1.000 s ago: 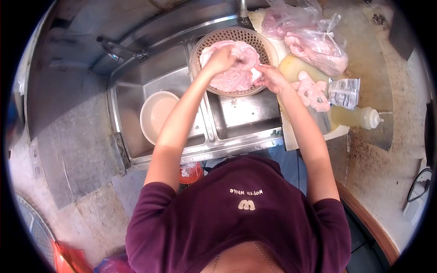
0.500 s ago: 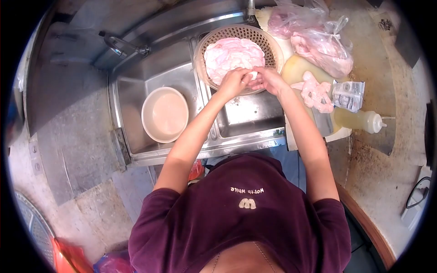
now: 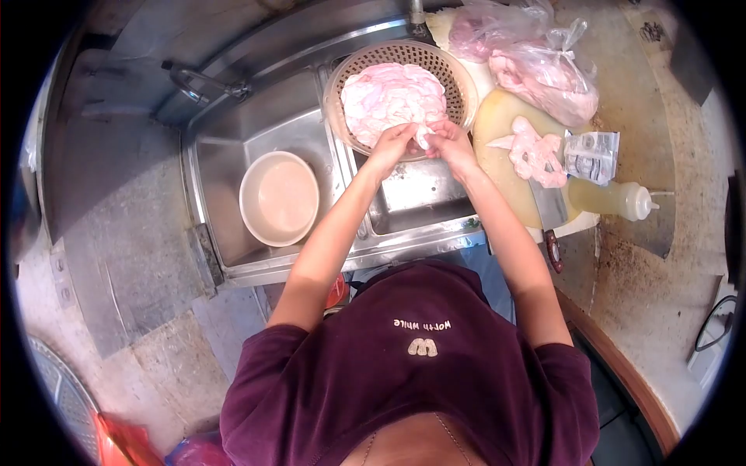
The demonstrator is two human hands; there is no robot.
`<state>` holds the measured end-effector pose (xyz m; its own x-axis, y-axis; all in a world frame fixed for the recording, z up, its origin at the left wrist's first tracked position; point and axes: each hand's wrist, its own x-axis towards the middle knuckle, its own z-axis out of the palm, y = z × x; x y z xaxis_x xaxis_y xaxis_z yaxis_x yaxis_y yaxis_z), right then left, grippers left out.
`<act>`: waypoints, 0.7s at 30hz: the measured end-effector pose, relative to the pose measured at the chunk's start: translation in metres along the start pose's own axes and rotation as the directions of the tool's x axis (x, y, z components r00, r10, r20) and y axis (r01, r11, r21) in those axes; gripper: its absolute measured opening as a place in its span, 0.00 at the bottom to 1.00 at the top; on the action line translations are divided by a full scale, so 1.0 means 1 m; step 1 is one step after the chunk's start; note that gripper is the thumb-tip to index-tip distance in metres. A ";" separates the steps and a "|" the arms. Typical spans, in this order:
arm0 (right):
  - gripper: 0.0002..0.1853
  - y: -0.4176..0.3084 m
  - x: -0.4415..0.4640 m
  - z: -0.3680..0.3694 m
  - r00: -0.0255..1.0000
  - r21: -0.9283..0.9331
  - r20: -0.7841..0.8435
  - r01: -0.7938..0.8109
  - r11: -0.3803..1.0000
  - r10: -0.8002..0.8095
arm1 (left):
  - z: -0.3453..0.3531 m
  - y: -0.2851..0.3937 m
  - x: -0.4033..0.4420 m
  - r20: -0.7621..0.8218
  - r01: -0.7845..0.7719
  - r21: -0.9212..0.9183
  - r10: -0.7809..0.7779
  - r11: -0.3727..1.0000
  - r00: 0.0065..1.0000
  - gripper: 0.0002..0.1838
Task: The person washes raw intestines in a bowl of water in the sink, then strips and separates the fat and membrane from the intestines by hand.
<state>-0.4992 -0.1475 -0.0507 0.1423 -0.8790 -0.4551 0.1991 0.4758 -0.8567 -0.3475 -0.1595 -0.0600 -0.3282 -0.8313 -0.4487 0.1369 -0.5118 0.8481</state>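
Observation:
My left hand [image 3: 394,147] and my right hand [image 3: 452,146] meet over the near rim of a round perforated basket [image 3: 461,93]. Between their fingertips is a small white piece [image 3: 423,137], pinched from both sides; its exact nature is too small to tell. Behind my hands, pale pink raw meat [image 3: 392,97] is spread in the basket. The basket sits across the right part of the metal sink [image 3: 423,186].
A round bowl [image 3: 279,199] of cloudy liquid stands in the left basin, near a faucet [image 3: 203,87]. At right are bagged meat [image 3: 544,78], a cutting board [image 3: 497,116] with meat pieces [image 3: 536,154], a cleaver [image 3: 549,203], a packet [image 3: 591,157] and a squeeze bottle [image 3: 618,199].
My hands have drawn back from the meat to the basket's near rim and come together on the small white piece. The meat now lies uncovered by my hands.

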 end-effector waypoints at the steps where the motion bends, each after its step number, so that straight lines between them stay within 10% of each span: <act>1: 0.08 0.003 -0.002 0.001 1.000 -0.012 -0.021 0.022 1.000 -0.022 | 0.004 0.000 -0.004 -0.002 0.016 -0.093 -0.017 0.996 1.000 0.14; 5: 0.05 0.013 -0.012 0.005 0.996 -0.021 -0.091 0.000 1.000 -0.002 | 0.002 -0.015 -0.009 0.010 0.079 -0.250 -0.079 0.965 0.997 0.14; 11: 0.05 0.028 -0.015 0.000 0.997 0.048 -0.051 -0.055 0.997 0.057 | 0.012 -0.029 -0.024 -0.105 -0.096 0.168 0.115 0.981 0.988 0.13; 16: 0.05 0.029 -0.027 0.002 0.999 0.003 -0.005 -0.047 0.999 0.047 | 0.009 -0.039 -0.023 -0.102 -0.021 0.150 0.036 0.988 0.994 0.13; 21: 0.06 0.038 -0.037 -0.005 0.990 0.325 0.133 -0.080 0.942 0.038 | 0.004 -0.042 -0.023 -0.105 0.093 0.135 -0.079 0.987 0.991 0.10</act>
<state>-0.5018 -0.0968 -0.0678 0.2772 -0.8482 -0.4514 0.4912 0.5289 -0.6921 -0.3497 -0.1176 -0.0839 -0.2378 -0.8065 -0.5413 -0.0212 -0.5528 0.8330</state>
